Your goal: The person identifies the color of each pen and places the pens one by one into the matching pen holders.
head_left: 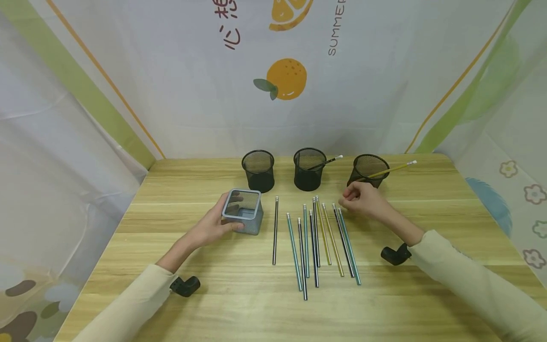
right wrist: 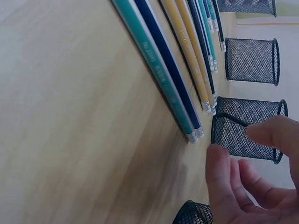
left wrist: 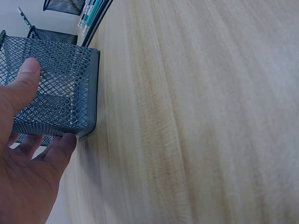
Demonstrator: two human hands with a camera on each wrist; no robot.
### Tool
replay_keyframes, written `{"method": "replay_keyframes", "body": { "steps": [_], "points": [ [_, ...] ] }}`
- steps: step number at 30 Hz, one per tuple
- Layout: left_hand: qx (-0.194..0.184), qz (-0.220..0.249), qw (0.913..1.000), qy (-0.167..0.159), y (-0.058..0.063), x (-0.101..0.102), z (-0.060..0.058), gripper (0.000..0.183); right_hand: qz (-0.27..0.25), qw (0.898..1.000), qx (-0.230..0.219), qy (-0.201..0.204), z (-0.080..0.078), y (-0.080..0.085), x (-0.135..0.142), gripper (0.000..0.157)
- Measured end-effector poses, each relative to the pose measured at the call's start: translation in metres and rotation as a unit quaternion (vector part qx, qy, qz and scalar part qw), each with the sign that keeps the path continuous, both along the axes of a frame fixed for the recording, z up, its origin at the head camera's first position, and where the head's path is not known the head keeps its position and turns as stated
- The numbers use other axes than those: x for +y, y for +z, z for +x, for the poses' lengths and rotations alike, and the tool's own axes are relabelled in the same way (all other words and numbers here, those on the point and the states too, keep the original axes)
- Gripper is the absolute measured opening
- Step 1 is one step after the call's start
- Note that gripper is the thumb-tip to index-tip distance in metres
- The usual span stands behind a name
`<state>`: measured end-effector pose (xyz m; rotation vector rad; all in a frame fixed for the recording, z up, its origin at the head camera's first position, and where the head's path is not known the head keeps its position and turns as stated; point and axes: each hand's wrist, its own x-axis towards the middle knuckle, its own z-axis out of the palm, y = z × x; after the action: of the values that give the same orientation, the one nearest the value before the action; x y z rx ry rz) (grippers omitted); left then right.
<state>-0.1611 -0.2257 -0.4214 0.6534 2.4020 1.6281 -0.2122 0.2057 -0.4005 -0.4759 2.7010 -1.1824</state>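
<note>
My left hand (head_left: 208, 230) grips a grey square mesh pencil holder (head_left: 252, 224) at its left side. In the left wrist view the thumb lies on one mesh wall, with fingertips under another side. My right hand (head_left: 366, 202) is just in front of the right round black mesh cup (head_left: 381, 181), above the table. Its thumb and fingers are bent and apart, with nothing between them in the right wrist view. A yellow pencil (head_left: 399, 167) leans in that cup, its eraser end out to the right. Several pencils (head_left: 326, 235) in teal, dark blue, black and yellow lie nearby, erasers pointing away from me.
A middle black mesh cup (head_left: 307, 180) holds a slanted black pencil (head_left: 332, 161). The left black mesh cup (head_left: 261, 182) stands beside it near the back edge of the wooden table (head_left: 231, 294). A printed curtain (head_left: 192, 95) hangs behind.
</note>
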Motion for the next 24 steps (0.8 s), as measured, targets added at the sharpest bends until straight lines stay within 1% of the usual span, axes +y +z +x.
{"method": "replay_keyframes", "body": {
  "steps": [10,17,24],
  "points": [
    [-0.002,-0.005,1.0,0.003,0.001,0.0,0.0,0.081,-0.004,1.0,-0.029,0.009,-0.001,-0.008,0.003,0.02],
    [-0.004,-0.007,1.0,0.004,0.002,0.0,0.001,0.082,0.0,0.999,-0.048,0.019,0.001,-0.011,0.005,0.016],
    [0.003,-0.01,0.9999,0.004,0.003,0.0,0.002,0.082,0.0,0.997,-0.074,0.027,0.004,-0.011,0.005,0.015]
  ]
}}
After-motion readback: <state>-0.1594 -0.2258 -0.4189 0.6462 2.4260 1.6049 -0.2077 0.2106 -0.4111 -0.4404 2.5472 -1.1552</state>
